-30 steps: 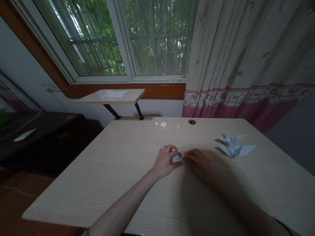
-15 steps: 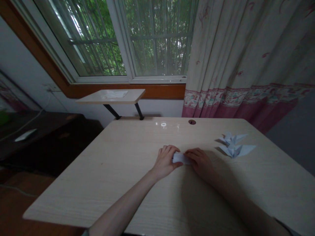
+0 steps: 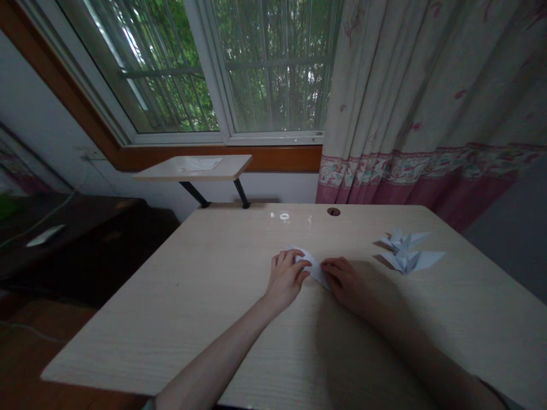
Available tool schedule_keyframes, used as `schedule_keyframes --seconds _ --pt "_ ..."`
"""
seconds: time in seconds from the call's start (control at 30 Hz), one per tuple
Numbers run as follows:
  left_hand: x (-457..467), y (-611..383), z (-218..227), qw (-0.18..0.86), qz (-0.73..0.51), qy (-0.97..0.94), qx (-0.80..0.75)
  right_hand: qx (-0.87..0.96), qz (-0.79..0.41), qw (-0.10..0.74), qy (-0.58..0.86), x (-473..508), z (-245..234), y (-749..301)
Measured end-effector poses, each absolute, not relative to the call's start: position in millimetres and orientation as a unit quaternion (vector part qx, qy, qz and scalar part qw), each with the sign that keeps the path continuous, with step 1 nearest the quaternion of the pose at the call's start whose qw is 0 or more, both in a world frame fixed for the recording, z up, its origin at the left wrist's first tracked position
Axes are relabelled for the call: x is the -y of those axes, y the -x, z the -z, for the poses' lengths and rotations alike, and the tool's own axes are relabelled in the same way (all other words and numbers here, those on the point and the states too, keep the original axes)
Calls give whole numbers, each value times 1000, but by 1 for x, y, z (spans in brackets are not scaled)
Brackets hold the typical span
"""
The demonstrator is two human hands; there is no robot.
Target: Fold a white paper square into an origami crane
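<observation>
A small piece of folded white paper [image 3: 315, 270] lies near the middle of the desk, between my hands. Its outline slants from upper left to lower right, and its lower right end is partly covered by fingers. My left hand [image 3: 289, 276] has its fingers bent over the paper's left side, with thumb and forefinger close together on it. From the right, my right hand [image 3: 344, 279] grips the paper's other end with curled fingers. Farther right stand two folded paper cranes, a near crane [image 3: 408, 262] and a far crane [image 3: 399, 240], one behind the other.
The pale wooden desk [image 3: 205, 273] has a round cable hole [image 3: 333, 212] at its back edge. A raised shelf [image 3: 162, 168] on black legs stands back left with white paper [image 3: 200, 164] on it. A curtain [image 3: 384, 176] hangs behind, and a dark low cabinet [image 3: 106, 228] stands left.
The paper between my hands has gone from a narrow level strip to a wider, slanted shape. My left thumb has drawn back toward the forefinger. My right hand has barely moved.
</observation>
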State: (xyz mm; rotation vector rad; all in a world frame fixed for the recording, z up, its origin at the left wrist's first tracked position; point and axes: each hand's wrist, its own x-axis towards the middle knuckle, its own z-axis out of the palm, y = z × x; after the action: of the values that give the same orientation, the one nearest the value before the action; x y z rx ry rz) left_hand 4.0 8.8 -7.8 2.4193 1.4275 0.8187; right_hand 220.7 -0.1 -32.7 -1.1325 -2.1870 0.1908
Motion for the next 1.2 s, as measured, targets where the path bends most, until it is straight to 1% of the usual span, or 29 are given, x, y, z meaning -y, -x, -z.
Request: schedule_keyframes --seconds 0.13,0.37,0.6,0.7,0.8,0.9,1.03,1.2 --pt "-12 -3 12 117 -297 -814 -485 839 -89 324 429 1 32 -220" --pt "-16 -3 20 193 -347 -813 -426 835 -93 333 429 5 27 -217" --pt "-15 -2 16 230 -322 -823 -408 845 -64 312 431 10 21 -219" --pt "-15 -1 15 251 -320 -822 -399 841 -69 325 427 11 18 -218" --pt "-14 -2 14 261 -326 -819 -394 833 -59 356 419 10 20 -218" --pt "-12 -3 15 252 -329 -817 -401 829 -70 361 421 9 23 -219" --pt "-11 -4 13 209 -320 -821 -425 837 -92 326 429 10 21 -219" --pt "-7 -4 0 157 -271 -838 -446 847 -98 292 434 11 12 -217"
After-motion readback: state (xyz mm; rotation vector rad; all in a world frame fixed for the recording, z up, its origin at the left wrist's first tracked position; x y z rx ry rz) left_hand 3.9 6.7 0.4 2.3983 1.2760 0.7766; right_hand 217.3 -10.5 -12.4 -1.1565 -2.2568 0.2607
